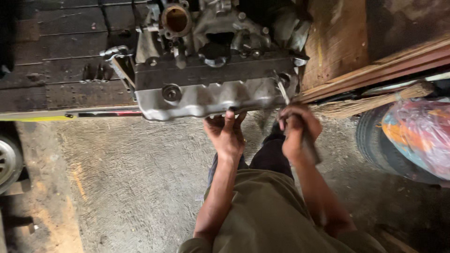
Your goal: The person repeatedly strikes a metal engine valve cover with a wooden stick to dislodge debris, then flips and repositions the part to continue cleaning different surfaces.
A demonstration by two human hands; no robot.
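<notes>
The left hand (228,136) braces spread fingers under the metal engine block (211,70) on the dark wooden platform (61,70), steadying it while the right hand (296,133), fingers clamped around a screwdriver (300,129), probes its edge.

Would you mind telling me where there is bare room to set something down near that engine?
Bare concrete floor lies below the engine, left of the left hand. Right is crowded: right hand gripping a tool, broom, tyre, plastic bag.
</notes>
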